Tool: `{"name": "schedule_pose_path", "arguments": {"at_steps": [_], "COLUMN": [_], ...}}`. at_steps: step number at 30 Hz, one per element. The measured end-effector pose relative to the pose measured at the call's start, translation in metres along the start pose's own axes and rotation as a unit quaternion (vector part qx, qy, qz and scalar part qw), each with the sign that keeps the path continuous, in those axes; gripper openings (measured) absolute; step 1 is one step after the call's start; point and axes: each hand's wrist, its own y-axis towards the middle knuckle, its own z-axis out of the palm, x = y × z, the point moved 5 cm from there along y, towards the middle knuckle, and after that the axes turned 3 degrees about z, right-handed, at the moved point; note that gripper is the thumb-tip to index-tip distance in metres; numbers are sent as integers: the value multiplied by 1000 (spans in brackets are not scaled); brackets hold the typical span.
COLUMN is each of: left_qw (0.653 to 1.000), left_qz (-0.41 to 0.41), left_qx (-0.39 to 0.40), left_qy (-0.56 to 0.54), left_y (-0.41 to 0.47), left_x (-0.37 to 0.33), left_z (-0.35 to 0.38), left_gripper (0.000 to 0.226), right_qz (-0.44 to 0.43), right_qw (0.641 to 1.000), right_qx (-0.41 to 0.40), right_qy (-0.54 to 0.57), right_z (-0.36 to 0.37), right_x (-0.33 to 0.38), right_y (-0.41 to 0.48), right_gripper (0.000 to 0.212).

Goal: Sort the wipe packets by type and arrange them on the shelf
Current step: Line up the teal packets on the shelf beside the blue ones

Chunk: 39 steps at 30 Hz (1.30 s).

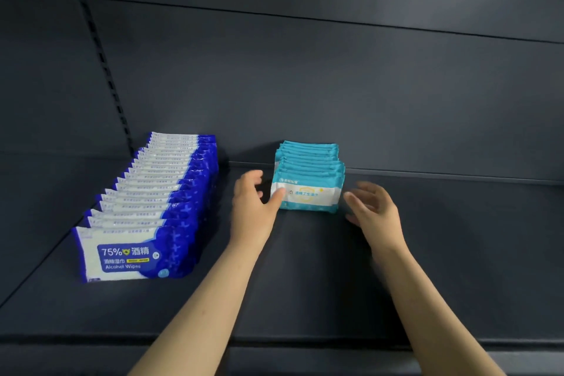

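Observation:
A long row of dark blue and white alcohol wipe packets (146, 210) stands upright on the dark shelf (305, 278), running from the front left toward the back wall. To its right a shorter row of teal and white wipe packets (308, 180) stands against the back. My left hand (254, 201) is at the left end of the front teal packet, thumb touching its face, fingers relaxed. My right hand (374, 203) hovers just right of the teal row, fingers spread and a little blurred, a small gap from the packets.
The shelf's back panel (335, 85) rises behind both rows. A slotted upright (100, 55) runs up the back at the left. Bare shelf surface stretches right of the teal row and in front of it to the front lip (305, 342).

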Motion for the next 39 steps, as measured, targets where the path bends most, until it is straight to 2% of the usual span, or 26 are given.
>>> {"name": "schedule_pose_path", "arguments": {"at_steps": [3,10,17,20,24,31,34,39], "left_qw": [998,986,951,934,906,853,825,764], "left_qz": [21,37,-44,-65,-73,-73,-70,-70], "left_qx": [-39,0,144,221,324,473,530,624], "left_qy": [-48,-161,-269,-273,-261,-207,-186,-148], "left_y": [-11,-58,-172,-236,-316,-430,-470,-541], "left_x": [-14,-78,-161,-186,-212,-235,-238,-234], "left_z": [-12,14,102,145,205,305,342,393], "left_gripper": [45,38,35,33,35,39,45,42], "right_qz": [-4,-13,6,19,51,115,139,173], "right_qw": [999,992,982,974,954,898,866,818], "right_qx": [-23,-68,-152,-197,-276,-406,-469,-536], "right_qy": [33,103,113,108,109,122,102,117], "right_z": [-18,-104,-261,-333,-419,-529,-563,-606], "right_x": [15,48,36,18,-19,-84,-111,-157], "right_y": [-16,-64,-152,-198,-257,-350,-383,-434], "right_gripper": [33,34,26,26,36,31,45,62]}}
